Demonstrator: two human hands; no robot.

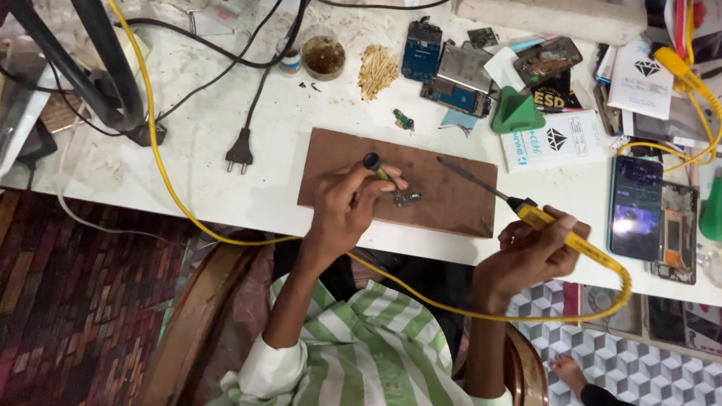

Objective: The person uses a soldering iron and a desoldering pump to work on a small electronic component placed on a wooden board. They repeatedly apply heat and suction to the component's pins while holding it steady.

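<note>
While your left hand (342,207) pinches a slim dark-tipped tool (380,171) against the small metal part (407,199) on the brown board (451,203), your right hand (530,252) is closed around the yellow soldering iron (553,228), its tip raised over the board's right half, apart from the part

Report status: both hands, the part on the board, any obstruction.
Left hand pins small metal part with tweezers on brown board. Right hand holds yellow soldering iron, tip raised. Nothing between.
</note>
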